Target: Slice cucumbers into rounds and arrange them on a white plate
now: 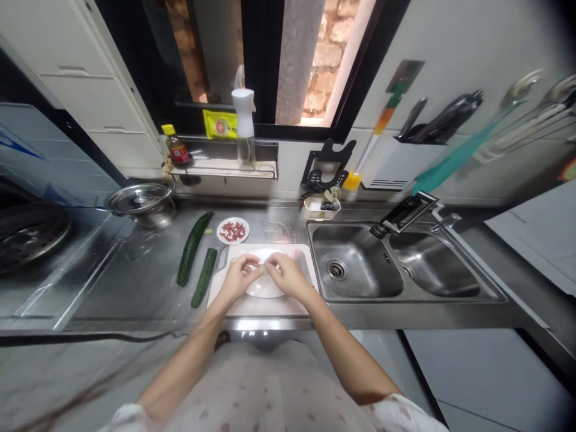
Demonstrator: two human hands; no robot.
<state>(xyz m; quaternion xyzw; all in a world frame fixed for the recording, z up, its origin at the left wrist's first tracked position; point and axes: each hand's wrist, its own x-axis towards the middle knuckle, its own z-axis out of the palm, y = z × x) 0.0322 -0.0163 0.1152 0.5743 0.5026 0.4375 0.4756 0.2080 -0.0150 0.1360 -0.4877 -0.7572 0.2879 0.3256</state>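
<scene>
Left hand (pixel 237 278) and right hand (pixel 288 275) over steel counter (pixel 135 291) beside sink (pixel 360 249)

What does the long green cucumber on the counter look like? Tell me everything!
The long cucumber is dark green, slightly curved and looks whole. It lies flat on the steel counter, slanting from its far end near the small dish of red bits down to the left. A shorter cucumber piece lies just right of it, seemingly apart. The left hand and right hand do not touch it; they are over the white cutting board.
</scene>
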